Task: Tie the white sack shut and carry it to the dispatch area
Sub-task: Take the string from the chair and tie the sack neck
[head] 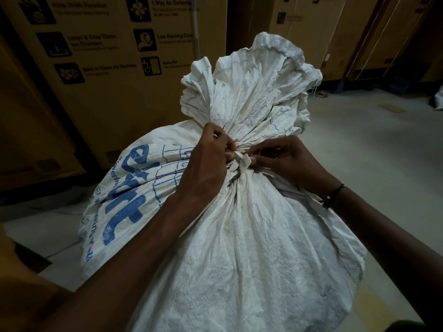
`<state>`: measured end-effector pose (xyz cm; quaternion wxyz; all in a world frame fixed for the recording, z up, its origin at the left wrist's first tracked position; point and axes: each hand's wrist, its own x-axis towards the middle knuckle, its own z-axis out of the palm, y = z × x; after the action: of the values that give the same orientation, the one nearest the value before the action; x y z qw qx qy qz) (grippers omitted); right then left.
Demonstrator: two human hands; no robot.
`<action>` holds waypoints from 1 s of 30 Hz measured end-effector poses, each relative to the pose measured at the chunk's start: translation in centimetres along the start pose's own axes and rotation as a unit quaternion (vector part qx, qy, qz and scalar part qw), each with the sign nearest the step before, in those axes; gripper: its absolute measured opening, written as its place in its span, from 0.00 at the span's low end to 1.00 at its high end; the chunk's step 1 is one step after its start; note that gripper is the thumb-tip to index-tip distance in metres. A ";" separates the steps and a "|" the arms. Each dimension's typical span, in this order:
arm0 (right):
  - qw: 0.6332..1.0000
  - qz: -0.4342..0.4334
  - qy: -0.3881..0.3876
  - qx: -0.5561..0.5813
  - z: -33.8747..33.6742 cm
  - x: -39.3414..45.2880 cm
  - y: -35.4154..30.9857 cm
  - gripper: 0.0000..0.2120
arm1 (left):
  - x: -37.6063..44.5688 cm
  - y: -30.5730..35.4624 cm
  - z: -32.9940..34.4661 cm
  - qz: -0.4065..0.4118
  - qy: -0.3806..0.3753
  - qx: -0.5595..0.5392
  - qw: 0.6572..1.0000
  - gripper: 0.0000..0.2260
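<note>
The left hand (206, 161) has its fingers curled in against the gathered neck of the bulging white woven plastic sack with blue printing (239, 248), pinching one end of the flat white tie strip (243, 161) that wraps the neck. The right hand (287, 161) comes in from the other side, its thumb and fingertips pinching the strip's other end at the small knot. A thin dark band (333, 195) circles the right wrist. Above the knot the sack's crumpled mouth fans upward; its contents are hidden. The sack stands on the pale grey floor (383, 152), just before large brown cardboard cartons with printed icons (107, 68).
</note>
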<state>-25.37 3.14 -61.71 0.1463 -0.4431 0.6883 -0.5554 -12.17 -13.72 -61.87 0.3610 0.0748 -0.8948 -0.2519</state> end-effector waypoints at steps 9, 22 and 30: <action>0.999 0.016 0.014 0.027 0.6 0.5 0.0 0.09 | -0.2 0.1 0.3 -0.034 0.003 -0.038 0.999 0.08; 0.996 -0.025 0.009 -0.081 0.4 0.2 -0.6 0.05 | -0.7 0.2 0.4 -0.057 0.042 -0.052 0.996 0.07; 0.995 -0.046 0.076 -0.048 1.0 0.7 -1.9 0.04 | 0.3 0.4 -1.3 -0.055 0.059 -0.091 0.993 0.10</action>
<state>-24.24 1.95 -60.12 0.0461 -0.4370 0.7024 -0.5599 -11.47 -13.93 -60.70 0.4044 0.1057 -0.8397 -0.3466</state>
